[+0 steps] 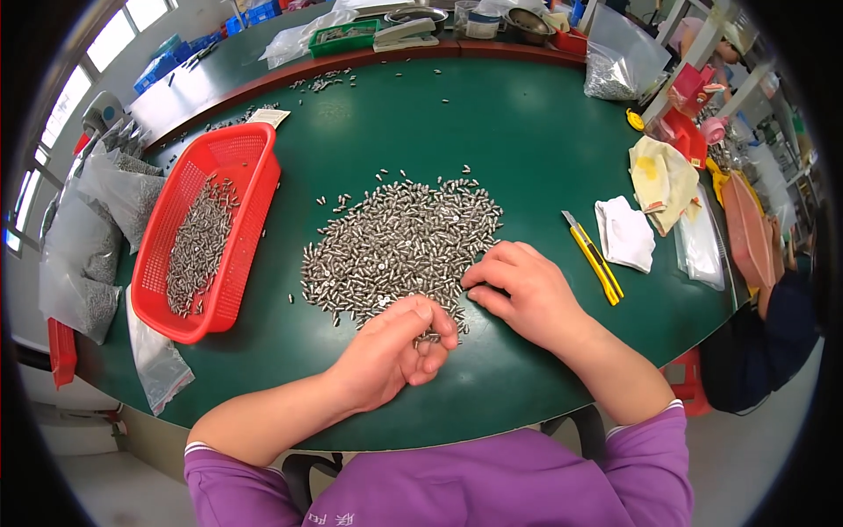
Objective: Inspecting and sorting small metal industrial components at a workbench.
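A wide heap of small silvery metal pins (pixel 395 241) lies on the green tabletop in front of me. My left hand (pixel 399 342) is at the near edge of the heap, palm turned inward, its fingers curled; a few metal pieces show at its fingertips, though what it holds inside is partly hidden. At the heap's right edge, my right hand (pixel 522 285) has thumb and forefinger drawn together close to the outermost pins. Whether a pin sits between those fingertips is too small to make out. Left of the heap stands a red perforated basket (pixel 255 211) with more pins inside.
A yellow utility knife (pixel 594 259) lies to the right, beside a white folded cloth (pixel 625 233) and a cream glove (pixel 663 180). Bags of metal parts (pixel 83 255) crowd the left edge. At the back are a green tray (pixel 342 37) and another filled bag (pixel 619 66).
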Demonstrator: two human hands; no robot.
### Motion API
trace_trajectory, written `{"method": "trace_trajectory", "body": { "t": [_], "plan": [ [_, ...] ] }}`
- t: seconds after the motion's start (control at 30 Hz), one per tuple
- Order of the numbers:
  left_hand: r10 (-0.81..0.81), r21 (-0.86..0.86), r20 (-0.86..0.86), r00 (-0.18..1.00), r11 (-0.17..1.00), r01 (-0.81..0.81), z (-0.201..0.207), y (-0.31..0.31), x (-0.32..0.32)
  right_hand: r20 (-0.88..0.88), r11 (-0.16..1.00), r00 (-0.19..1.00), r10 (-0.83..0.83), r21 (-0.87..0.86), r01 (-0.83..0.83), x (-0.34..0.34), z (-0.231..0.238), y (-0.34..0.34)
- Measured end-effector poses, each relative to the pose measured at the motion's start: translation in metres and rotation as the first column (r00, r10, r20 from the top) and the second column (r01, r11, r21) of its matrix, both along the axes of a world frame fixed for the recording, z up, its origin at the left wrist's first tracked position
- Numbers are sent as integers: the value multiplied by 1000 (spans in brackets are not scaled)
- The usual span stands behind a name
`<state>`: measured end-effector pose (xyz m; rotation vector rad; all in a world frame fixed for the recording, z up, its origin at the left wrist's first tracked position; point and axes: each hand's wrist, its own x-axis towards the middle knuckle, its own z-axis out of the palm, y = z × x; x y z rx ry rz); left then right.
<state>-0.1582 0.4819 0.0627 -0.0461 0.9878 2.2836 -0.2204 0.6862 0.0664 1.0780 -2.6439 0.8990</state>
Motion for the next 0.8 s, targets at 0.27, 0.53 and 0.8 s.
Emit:
{"method": "trace_trajectory", "body": {
  "t": [0.27, 0.53, 0.8],
  "plan": [
    [-14, -77, 17, 1000, 997, 15, 1, 3, 2, 51, 990, 992, 115, -88, -110, 2, 4, -5],
    [-31, -119, 6, 999, 992, 32, 3, 4, 2, -139, 946, 965, 223, -209, -248, 12, 14, -9],
    [-44, -7, 39, 998, 999, 45, -1, 1, 0, -92, 994, 996, -6, -106, -4, 0, 8, -1]
  ]
}}
